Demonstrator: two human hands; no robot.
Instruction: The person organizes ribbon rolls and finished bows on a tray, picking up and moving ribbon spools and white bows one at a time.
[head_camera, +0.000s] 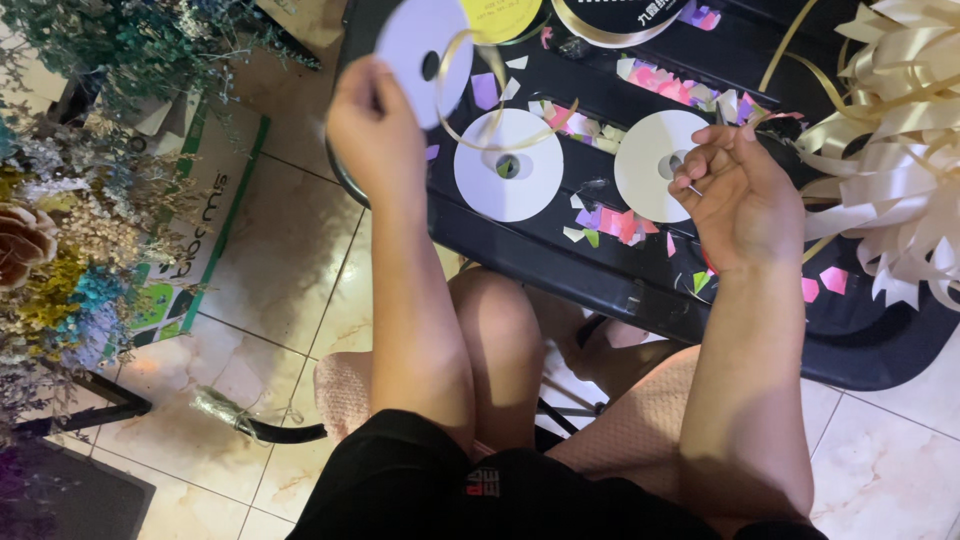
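We see a white spool raised above the black table, pinched at its edge by the closed left hand, gold ribbon curling off it. The right hand is curled around a small metal piece beside 2 flat white discs, with a cream bow to the right.

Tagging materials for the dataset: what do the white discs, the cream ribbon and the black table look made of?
White discs: likely card or thin plastic, flat and matte, with a centre hole. Cream ribbon: looks like glossy satin-type plastic ribbon; the loops shine and hold stiff folds. Black table: probably moulded plastic, slatted, with a dull sheen. Left hand holds one disc.
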